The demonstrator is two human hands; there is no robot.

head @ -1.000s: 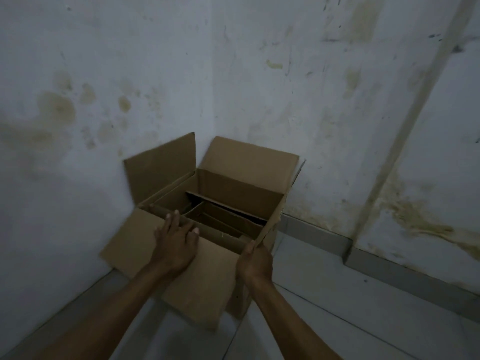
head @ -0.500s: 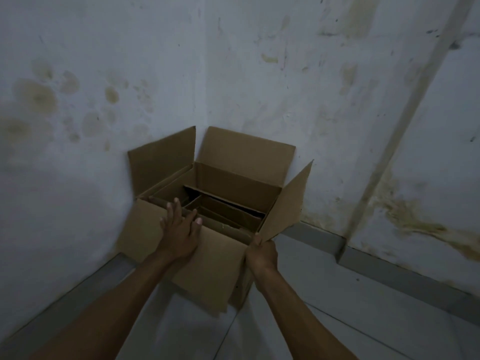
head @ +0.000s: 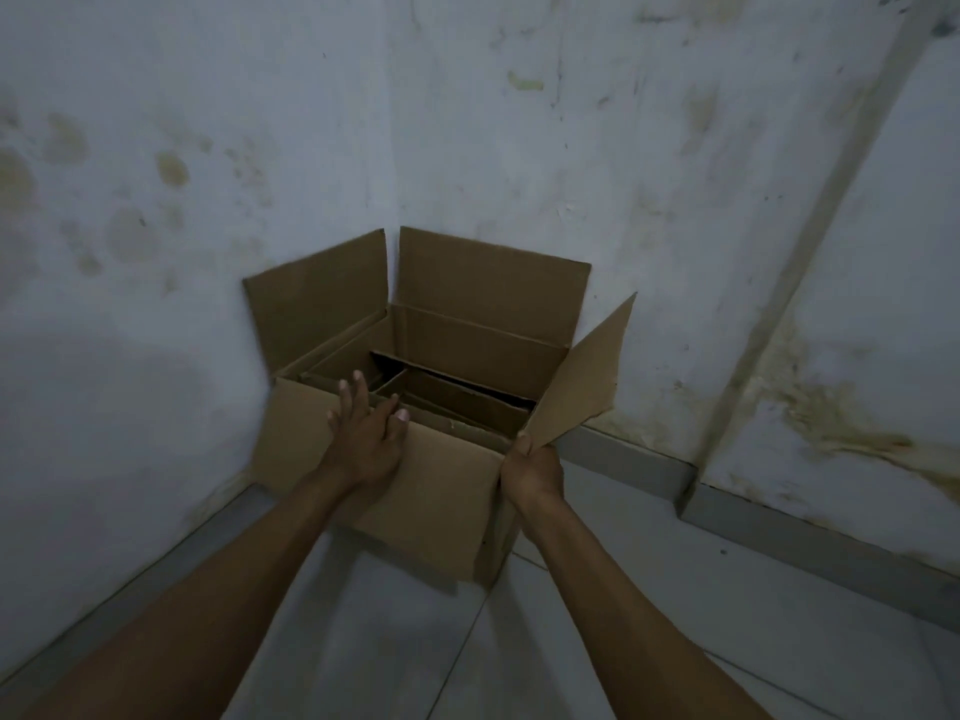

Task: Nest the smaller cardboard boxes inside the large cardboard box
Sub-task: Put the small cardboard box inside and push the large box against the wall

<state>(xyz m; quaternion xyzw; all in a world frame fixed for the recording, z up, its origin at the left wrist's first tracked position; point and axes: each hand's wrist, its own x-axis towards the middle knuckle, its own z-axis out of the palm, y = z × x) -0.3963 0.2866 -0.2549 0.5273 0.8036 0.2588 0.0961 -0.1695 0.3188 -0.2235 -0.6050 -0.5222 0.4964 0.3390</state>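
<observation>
A: Looking at the scene. Largest first?

B: Stained white walls [head: 519, 148] meeting in a corner, pale tiled floor [head: 675, 641] below. Sitting right in that corner on the floor: large cardboard box [head: 431, 506], plain brown, unprinted, open at the top.

A: Flaps?

B: All four showing. Back flap [head: 493, 283] standing upright against the wall. Left flap [head: 317, 298] also leaning up against the other wall. Near flap hanging down over the front face. Right flap [head: 582, 376] tilting outward and up.

A: Contents?

B: Smaller cardboard boxes [head: 457, 402] lying inside, same brown, well below the rim. Nested edges and dividers showing as dark slots. Exact count impossible to tell in this dim light.

A: Hands?

B: Left hand [head: 366, 433] resting flat on the near rim, fingers spread wide, fingertips [head: 356, 376] reaching over the opening. Gripping nothing. Right hand [head: 532, 472] closing tight around the lower near corner of the right flap, pinching it at the box's front right corner. Both forearms bare, extending up from the bottom of the view.
</observation>
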